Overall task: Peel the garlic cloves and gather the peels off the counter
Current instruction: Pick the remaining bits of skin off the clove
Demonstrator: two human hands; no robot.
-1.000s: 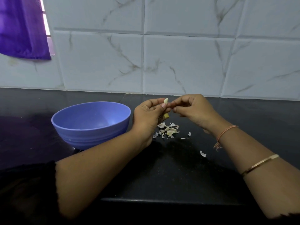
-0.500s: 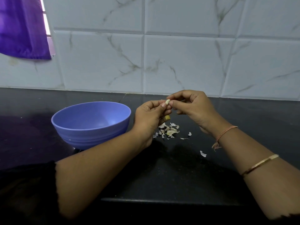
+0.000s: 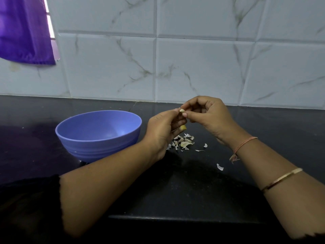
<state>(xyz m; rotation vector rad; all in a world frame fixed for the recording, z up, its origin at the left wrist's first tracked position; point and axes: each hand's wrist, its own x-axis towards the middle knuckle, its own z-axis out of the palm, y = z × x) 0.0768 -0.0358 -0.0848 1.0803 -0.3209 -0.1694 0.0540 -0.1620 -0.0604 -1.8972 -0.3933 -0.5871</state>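
1. Your left hand [image 3: 163, 131] is raised above the counter with its fingers curled. Thumb and fingertips pinch a small pale garlic clove [image 3: 181, 110].
2. Your right hand [image 3: 209, 117], fingers likewise curled, meets the left hand at the clove. Its thumb and forefinger pinch the clove's upper end.
3. A yellowish piece [image 3: 184, 127] shows at the lower fingers of your left hand. You cannot tell from this view whether it is a second clove.
4. A small heap of papery white peels [image 3: 182, 142] lies on the glossy black stone counter [image 3: 281, 138], directly beneath your hands.
5. Two loose peels [image 3: 205, 145] lie just right of the heap. One stray peel [image 3: 219, 167] lies nearer to you, apart from the rest.
6. A round lavender-blue plastic bowl [image 3: 98, 112] stands upright on the counter, to the left of your left hand and near the heap.
7. Your right wrist bears a pink thread band [image 3: 244, 144]. Further up the forearm sits a thin gold bangle [image 3: 281, 180].
8. A wall of white marble-veined tiles [image 3: 193, 67] rises behind the counter. A purple cloth [image 3: 22, 29] hangs at the upper left.
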